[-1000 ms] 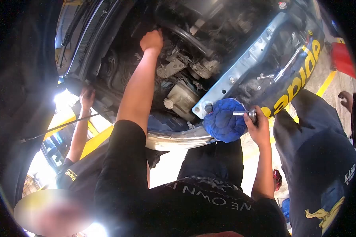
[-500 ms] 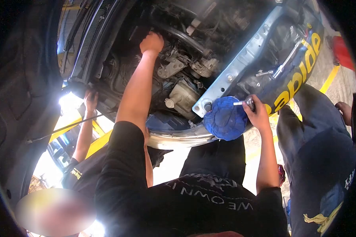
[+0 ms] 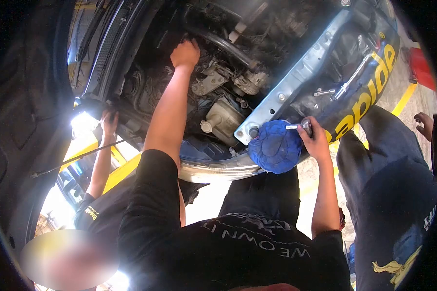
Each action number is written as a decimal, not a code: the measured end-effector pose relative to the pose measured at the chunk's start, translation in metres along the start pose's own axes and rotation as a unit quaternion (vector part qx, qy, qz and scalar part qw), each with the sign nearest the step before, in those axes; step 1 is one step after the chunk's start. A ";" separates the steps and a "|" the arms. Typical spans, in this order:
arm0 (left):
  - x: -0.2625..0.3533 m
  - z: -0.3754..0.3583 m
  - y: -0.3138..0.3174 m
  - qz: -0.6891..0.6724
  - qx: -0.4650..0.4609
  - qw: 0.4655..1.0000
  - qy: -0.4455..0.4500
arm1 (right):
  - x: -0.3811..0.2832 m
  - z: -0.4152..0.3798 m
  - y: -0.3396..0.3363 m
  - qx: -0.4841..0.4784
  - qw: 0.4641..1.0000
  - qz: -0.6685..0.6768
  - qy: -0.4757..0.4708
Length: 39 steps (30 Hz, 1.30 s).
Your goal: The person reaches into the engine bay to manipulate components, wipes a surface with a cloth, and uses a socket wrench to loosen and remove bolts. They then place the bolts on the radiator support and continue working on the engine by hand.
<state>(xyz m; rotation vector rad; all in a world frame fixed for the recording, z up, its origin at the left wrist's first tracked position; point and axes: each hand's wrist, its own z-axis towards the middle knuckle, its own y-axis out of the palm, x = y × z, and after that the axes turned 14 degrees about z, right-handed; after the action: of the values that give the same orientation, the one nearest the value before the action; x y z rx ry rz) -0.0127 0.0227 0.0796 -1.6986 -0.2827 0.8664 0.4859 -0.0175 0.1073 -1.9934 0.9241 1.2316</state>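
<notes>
Deep in the engine bay, my left hand (image 3: 185, 52) is closed in a fist near a dark pipe (image 3: 223, 44); whatever its fingers hold is hidden. My right hand (image 3: 316, 140) grips a ratchet (image 3: 306, 127), its silver socket end pointing left and its handle mostly covered by my palm. Just left of that hand, a bunched blue cloth (image 3: 275, 148) lies on the front of the car, beside the end of the metal crossmember (image 3: 281, 92). Below my left hand are a metal bracket (image 3: 210, 83) and a pale plastic reservoir (image 3: 222, 119).
A dark fender cover with yellow lettering (image 3: 359, 109) drapes the car's front, bearing a long silver tool (image 3: 354, 76) and a short one (image 3: 324, 92). One co-worker's hand (image 3: 109, 122) touches the car at left. Another person (image 3: 388, 189) stands at right. A red object (image 3: 422, 68) is beyond.
The view has shifted slightly. Both my hands keep practically the same places. At the far right, the other person's hand has moved up a little and its fingers show more.
</notes>
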 end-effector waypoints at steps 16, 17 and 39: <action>-0.010 0.012 0.001 0.001 0.034 0.998 0.048 | 0.000 -0.001 0.000 -0.003 1.000 0.003 0.020; -0.010 0.013 -0.001 0.009 0.019 0.998 0.056 | 0.000 -0.001 0.000 -0.002 1.000 0.003 0.027; -0.015 0.008 -0.016 0.042 -0.003 0.996 0.083 | 0.005 -0.001 0.001 -0.003 1.000 0.008 -0.003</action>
<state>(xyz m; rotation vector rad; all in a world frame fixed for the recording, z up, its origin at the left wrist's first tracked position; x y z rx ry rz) -0.0247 0.0244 0.0996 -1.7870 -0.1014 0.7805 0.4868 -0.0197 0.1030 -1.9889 0.9357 1.2504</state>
